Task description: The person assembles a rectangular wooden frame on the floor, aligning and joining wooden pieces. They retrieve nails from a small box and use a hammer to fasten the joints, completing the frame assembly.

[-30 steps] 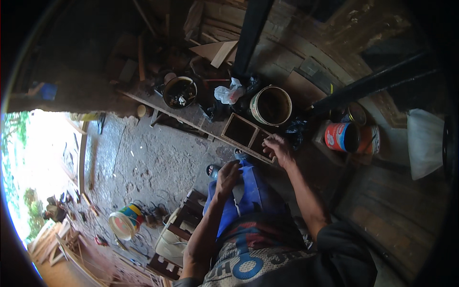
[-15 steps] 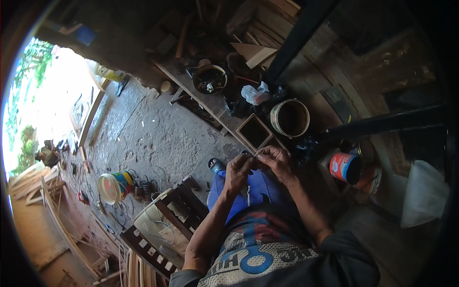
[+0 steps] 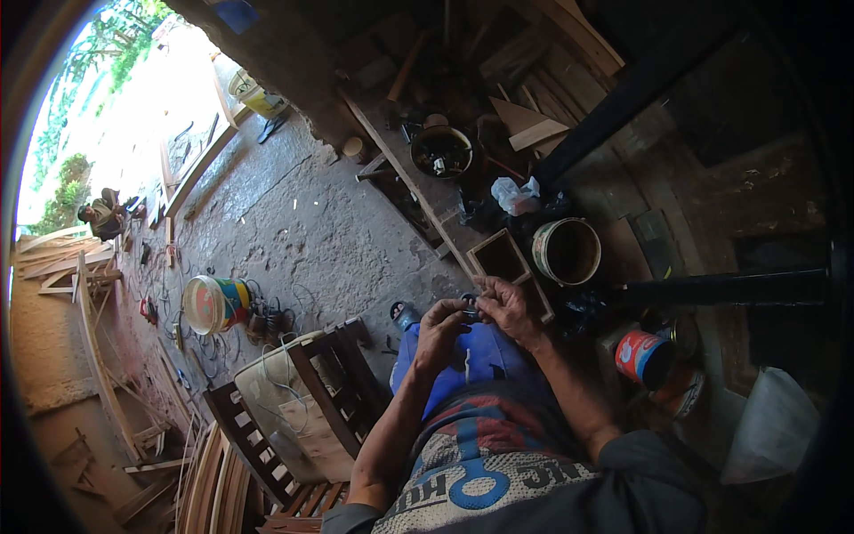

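Note:
My left hand [image 3: 441, 329] and my right hand [image 3: 507, 311] meet in front of my blue trousers [image 3: 485, 356], fingertips nearly touching. Both have thumb and fingers pinched together. Between them sits something small and dark, too little to name, and I cannot tell which hand bears it. Just beyond my right hand stands an open wooden box frame [image 3: 519, 249], at the end of a low bench [image 3: 405, 178].
A slatted wooden chair [image 3: 329, 384] stands at my left, with a paint bucket [image 3: 233, 304] and cables beyond. Right of the box frame are an open bucket [image 3: 542, 251] and a red tin [image 3: 630, 353]. Wood strips [image 3: 213, 481] lie lower left. Another person [image 3: 107, 214] crouches far left.
My view has turned, so the surroundings sit differently. My hands stay together at the same spot, with the fingers shifted slightly around the small thing.

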The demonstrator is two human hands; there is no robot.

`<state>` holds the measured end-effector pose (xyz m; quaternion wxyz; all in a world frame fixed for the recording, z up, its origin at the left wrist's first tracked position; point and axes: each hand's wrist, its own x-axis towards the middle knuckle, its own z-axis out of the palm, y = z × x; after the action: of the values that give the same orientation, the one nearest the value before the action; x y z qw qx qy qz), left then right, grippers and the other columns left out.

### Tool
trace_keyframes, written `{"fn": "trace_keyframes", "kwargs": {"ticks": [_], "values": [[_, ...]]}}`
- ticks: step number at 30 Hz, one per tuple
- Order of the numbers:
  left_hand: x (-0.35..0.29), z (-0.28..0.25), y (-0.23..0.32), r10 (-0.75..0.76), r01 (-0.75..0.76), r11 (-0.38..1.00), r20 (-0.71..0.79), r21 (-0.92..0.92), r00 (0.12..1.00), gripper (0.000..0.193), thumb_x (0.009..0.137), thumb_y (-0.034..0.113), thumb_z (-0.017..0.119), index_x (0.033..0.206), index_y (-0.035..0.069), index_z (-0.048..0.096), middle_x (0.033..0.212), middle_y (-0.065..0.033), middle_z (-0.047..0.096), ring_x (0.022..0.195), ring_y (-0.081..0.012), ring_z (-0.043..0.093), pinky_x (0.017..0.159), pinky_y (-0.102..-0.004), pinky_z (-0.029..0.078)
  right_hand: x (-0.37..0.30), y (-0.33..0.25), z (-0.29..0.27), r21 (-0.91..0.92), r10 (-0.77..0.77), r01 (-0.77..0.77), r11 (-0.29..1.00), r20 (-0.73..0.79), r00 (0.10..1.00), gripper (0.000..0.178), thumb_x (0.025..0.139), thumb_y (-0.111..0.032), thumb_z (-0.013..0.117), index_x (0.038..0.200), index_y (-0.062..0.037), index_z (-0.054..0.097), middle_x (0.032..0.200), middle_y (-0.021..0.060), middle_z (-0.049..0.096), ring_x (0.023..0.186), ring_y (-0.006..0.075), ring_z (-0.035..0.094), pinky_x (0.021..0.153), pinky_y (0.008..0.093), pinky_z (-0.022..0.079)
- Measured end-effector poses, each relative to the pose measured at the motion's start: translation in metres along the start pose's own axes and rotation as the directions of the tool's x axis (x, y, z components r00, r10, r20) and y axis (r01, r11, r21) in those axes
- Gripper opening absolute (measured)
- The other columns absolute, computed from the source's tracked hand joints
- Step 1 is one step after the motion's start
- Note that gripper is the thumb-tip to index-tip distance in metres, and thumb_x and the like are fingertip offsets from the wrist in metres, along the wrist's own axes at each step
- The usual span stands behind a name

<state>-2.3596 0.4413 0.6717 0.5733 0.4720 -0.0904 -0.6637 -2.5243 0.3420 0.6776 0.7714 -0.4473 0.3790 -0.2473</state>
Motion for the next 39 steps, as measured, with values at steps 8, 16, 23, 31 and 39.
{"fn": "trace_keyframes", "kwargs": {"ticks": [8, 16, 23, 31, 39], "values": [[-0.002, -0.036, -0.029, 0.075, -0.065, 0.964, -0.030, 0.259, 0.997, 0.018, 0.099, 0.014, 0.057, 0.109, 0.001, 0.065, 0.100, -0.0108, 0.071, 0.091, -0.0220, 0.069, 0.082, -0.0360, 0.054, -0.011, -0.005, 0.050, -0.653, -0.140, 0.106, 0.750, -0.001, 0.990, 0.021, 0.093, -0.016, 0.067, 0.109, -0.0046, 0.060, 0.093, 0.0193, 0.069, 0.086, 0.0382, 0.070, 0.076, 0.0438, 0.055], [-0.015, -0.069, -0.050, -0.126, 0.121, 0.992, -0.214, -0.038, 0.969, 0.030, 0.106, 0.031, 0.053, 0.096, 0.004, 0.062, 0.070, -0.0036, 0.057, 0.061, -0.0150, 0.056, 0.059, -0.0318, 0.048, -0.032, 0.046, 0.025, -0.584, -0.112, 0.080, 0.807, -0.018, 0.994, 0.022, 0.095, -0.020, 0.065, 0.109, -0.0028, 0.066, 0.098, 0.0202, 0.071, 0.092, 0.0385, 0.069, 0.080, 0.0439, 0.055], [-0.039, -0.069, -0.049, -0.212, 0.251, 0.966, -0.372, 0.059, 0.904, 0.027, 0.106, 0.027, 0.052, 0.113, 0.002, 0.059, 0.066, -0.0007, 0.051, 0.055, -0.0108, 0.048, 0.052, -0.0281, 0.043, -0.023, 0.221, -0.140, -0.282, 0.133, -0.409, 0.868, -0.660, 0.740, 0.013, 0.095, -0.014, 0.058, 0.099, -0.0063, 0.068, 0.079, 0.0099, 0.070, 0.062, 0.0204, 0.069, 0.057, 0.0345, 0.056], [-0.057, -0.074, -0.057, -0.274, 0.342, 0.936, -0.425, 0.090, 0.863, 0.020, 0.104, 0.020, 0.054, 0.109, 0.002, 0.061, 0.058, 0.0010, 0.047, 0.046, -0.0087, 0.041, 0.043, -0.0253, 0.035, 0.028, 0.206, -0.160, -0.903, 0.032, -0.411, 0.129, -0.410, 0.911, 0.012, 0.087, -0.019, 0.061, 0.089, -0.0092, 0.067, 0.091, 0.0144, 0.072, 0.087, 0.0349, 0.071, 0.075, 0.0463, 0.058], [-0.065, -0.092, -0.065, -0.310, 0.397, 0.914, -0.479, 0.089, 0.821, 0.025, 0.104, 0.024, 0.054, 0.112, 0.001, 0.059, 0.058, 0.0002, 0.046, 0.046, -0.0099, 0.042, 0.044, -0.0268, 0.037, 0.039, 0.306, -0.201, -0.902, 0.160, 0.051, -0.428, -0.020, 0.987, 0.025, 0.085, -0.020, 0.060, 0.103, -0.0042, 0.066, 0.100, 0.0172, 0.067, 0.095, 0.0334, 0.067, 0.082, 0.0438, 0.056]]}}
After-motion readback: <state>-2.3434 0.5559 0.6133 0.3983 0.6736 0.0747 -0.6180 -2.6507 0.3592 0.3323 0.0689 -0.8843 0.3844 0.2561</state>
